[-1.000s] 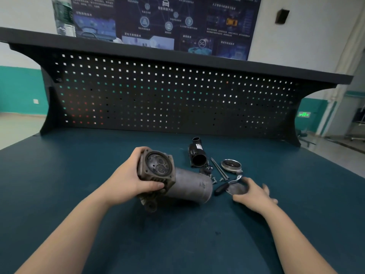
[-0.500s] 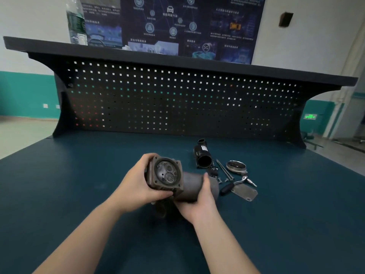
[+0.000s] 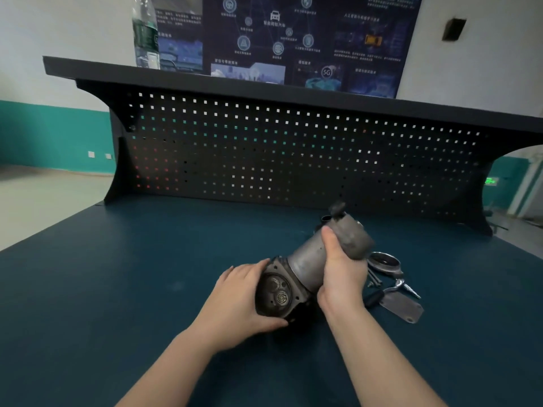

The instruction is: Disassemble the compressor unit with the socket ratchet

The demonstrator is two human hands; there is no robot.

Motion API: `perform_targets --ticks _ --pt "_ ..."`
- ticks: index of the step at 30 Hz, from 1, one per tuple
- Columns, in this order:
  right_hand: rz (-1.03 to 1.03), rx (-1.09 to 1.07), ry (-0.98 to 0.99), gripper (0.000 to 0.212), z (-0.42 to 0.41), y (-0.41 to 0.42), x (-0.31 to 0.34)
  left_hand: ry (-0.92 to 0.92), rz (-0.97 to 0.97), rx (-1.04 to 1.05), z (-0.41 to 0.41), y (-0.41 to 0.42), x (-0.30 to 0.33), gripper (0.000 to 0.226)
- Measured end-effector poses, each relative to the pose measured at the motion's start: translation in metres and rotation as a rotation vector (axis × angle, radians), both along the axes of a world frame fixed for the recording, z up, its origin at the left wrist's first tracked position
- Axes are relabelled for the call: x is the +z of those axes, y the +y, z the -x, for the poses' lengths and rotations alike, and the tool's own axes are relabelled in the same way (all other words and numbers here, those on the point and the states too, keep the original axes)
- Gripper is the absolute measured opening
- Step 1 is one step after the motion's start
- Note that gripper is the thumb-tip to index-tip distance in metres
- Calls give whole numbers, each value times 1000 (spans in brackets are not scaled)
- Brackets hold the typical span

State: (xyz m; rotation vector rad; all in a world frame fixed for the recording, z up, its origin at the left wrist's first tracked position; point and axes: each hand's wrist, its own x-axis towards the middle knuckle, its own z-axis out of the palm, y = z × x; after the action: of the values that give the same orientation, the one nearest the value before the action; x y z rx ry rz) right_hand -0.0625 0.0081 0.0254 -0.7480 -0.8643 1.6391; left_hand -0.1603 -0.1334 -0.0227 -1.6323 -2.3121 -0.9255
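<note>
The grey compressor unit (image 3: pixel 308 259) is lifted off the bench and tilted, its cylinder pointing up and to the right, its open square head facing me. My left hand (image 3: pixel 238 301) grips the square head end (image 3: pixel 277 295) from the left. My right hand (image 3: pixel 340 271) is wrapped round the cylinder's middle, thumb on top. The socket ratchet (image 3: pixel 392 289), with a black handle and chrome head, lies on the bench just right of my right hand, and neither hand touches it.
Removed parts lie at the right: a flat metal cover plate (image 3: pixel 402 308), a round metal ring (image 3: pixel 385 262), long bolts (image 3: pixel 374 279). A black part (image 3: pixel 325 218) shows behind the cylinder. The pegboard back wall (image 3: pixel 264 154) rises behind the bench. A water bottle (image 3: pixel 145 33) stands on its shelf.
My right hand left the parts at the right and took hold of the cylinder. Both hands then lifted the compressor and swung its cylinder end up and away from me.
</note>
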Motion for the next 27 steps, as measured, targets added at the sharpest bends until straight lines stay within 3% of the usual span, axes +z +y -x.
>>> perform_targets --ticks 6,9,12,15,19,21,24,27 --pt "-260 -17 -327 94 18 -9 4 -133 77 58 2 8 -12 119" --pt "-386 60 -489 78 28 -12 11 -283 0 47 6 7 -12 90" --pt "-520 78 -635 78 34 -18 15 -364 0 74 15 6 -10 60" --pt "-632 115 -739 86 35 -24 16 -522 122 -22 36 -4 -5 68" --pt "-603 246 -685 78 35 -26 14 -663 208 -162 57 -12 -2 53" --pt "-591 279 -629 77 36 -25 12 -720 197 -197 59 -10 -6 63" --pt "-590 329 -581 77 31 -24 9 -819 158 -196 56 -7 -12 118" --pt "-571 402 -569 78 27 -19 1 -776 112 -210 51 -7 -10 109"
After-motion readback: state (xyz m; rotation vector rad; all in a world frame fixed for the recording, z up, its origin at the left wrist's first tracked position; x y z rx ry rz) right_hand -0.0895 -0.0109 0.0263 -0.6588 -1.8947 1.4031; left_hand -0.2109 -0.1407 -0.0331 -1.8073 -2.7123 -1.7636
